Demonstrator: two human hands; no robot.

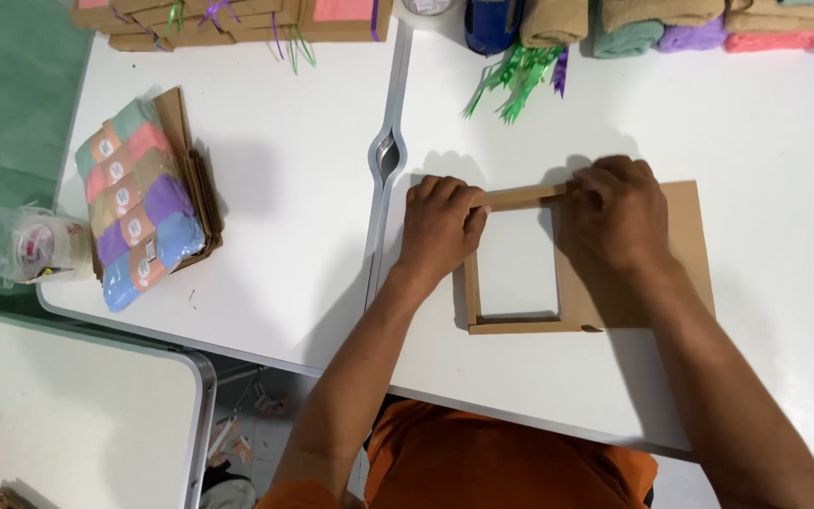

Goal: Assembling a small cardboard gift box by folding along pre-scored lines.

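A brown cardboard box blank (pixel 685 240) lies flat on the white table (pixel 765 141), partly folded into a frame with a rectangular window. My left hand (pixel 440 226) presses on the frame's far left corner, fingers curled over the top strip (pixel 525 197). My right hand (pixel 614 212) grips the same top strip at its right end and covers the flap beside it. The lower strip (pixel 525 327) and left strip of the frame stand folded up.
A pack of rolled towels in pastel colours (pixel 138 203) rests on flat cardboard at the left. Finished ribboned boxes (pixel 237 19) line the far edge, with green ribbon (pixel 520 71), folded towels (pixel 708 28) and a blue cylinder. A tape roll in plastic (pixel 35 245) sits far left.
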